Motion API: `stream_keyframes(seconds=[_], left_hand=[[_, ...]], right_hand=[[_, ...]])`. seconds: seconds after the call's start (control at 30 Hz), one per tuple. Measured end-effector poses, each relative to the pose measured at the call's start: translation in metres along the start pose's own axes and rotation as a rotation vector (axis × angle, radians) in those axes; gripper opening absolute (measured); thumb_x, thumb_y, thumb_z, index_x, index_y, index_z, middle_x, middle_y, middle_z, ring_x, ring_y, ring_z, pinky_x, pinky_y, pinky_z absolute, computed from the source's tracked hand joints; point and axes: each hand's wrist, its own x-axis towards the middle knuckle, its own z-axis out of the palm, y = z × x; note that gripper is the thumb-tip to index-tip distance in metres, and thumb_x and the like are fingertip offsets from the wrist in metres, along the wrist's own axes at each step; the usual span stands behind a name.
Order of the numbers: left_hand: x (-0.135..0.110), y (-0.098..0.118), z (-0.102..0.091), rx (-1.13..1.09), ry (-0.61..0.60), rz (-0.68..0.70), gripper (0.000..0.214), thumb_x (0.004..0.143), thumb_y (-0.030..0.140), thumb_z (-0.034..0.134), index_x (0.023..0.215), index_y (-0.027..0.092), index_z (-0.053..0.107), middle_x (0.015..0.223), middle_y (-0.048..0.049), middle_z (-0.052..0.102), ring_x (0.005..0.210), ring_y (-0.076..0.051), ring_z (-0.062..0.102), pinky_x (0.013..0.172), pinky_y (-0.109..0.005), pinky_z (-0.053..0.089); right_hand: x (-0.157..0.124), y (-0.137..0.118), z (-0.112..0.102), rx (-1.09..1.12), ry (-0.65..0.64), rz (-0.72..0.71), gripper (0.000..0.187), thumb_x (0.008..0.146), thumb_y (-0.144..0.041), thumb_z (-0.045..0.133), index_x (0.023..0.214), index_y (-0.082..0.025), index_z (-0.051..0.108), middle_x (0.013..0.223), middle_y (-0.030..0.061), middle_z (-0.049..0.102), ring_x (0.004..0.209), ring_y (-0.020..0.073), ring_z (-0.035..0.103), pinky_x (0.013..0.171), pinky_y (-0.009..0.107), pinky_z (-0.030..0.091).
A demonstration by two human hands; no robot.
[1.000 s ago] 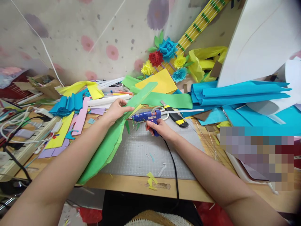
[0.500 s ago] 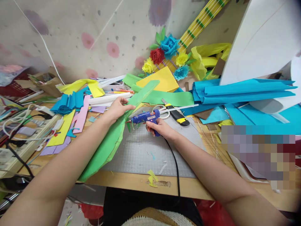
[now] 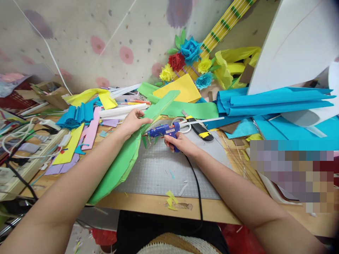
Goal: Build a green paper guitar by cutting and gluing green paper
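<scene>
My right hand (image 3: 178,141) is wrapped round a blue hot glue gun (image 3: 161,131), its nozzle pointing left and a white glue stick (image 3: 203,121) poking out of its back. In my left hand (image 3: 135,122) a green paper piece (image 3: 120,167) is pinched between thumb and fingers. This piece curves down to the table's front edge, and a flat strip of it reaches up to the right. The nozzle is close to the green paper's edge just below my left hand; whether they touch I cannot tell. Strands of glue and green scraps hang under the gun.
Under the gun lies a grey cutting mat (image 3: 169,176). Scissors (image 3: 182,124) and a black-yellow utility knife (image 3: 200,128) rest behind it. Blue crepe paper (image 3: 265,102) lies right, a power strip (image 3: 39,162) left. A yellow paper guitar (image 3: 217,35) with paper flowers leans on the wall. The gun's cord (image 3: 197,180) drops off the front edge.
Almost nothing differs. The glue gun and both hands hold nearly the same place, and the view has shifted very slightly.
</scene>
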Motion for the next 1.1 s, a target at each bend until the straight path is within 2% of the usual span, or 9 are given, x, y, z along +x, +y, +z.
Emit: stream_keyframes(seconds=[0.5, 1.1], left_hand=[[-0.0025, -0.0005, 0.0021, 0.024, -0.022, -0.009, 0.05, 0.045, 0.036, 0.078, 0.083, 0.02, 0.05, 0.084, 0.0016, 0.056, 0.082, -0.016, 0.053, 0.073, -0.028, 0.039], [-0.0022, -0.0003, 0.0021, 0.018, -0.018, -0.021, 0.049, 0.046, 0.035, 0.078, 0.083, 0.02, 0.05, 0.085, 0.0008, 0.057, 0.081, -0.017, 0.053, 0.071, -0.028, 0.04]], right_hand=[[0.0011, 0.0057, -0.0012, 0.032, 0.04, -0.038, 0.045, 0.072, -0.061, 0.06, 0.061, -0.019, 0.047, 0.055, -0.0048, 0.046, 0.043, 0.0067, 0.042, 0.043, 0.023, 0.037], [0.0017, 0.0043, -0.004, 0.039, 0.112, -0.049, 0.045, 0.071, -0.06, 0.062, 0.059, -0.02, 0.045, 0.053, -0.0054, 0.043, 0.043, 0.007, 0.041, 0.043, 0.023, 0.038]])
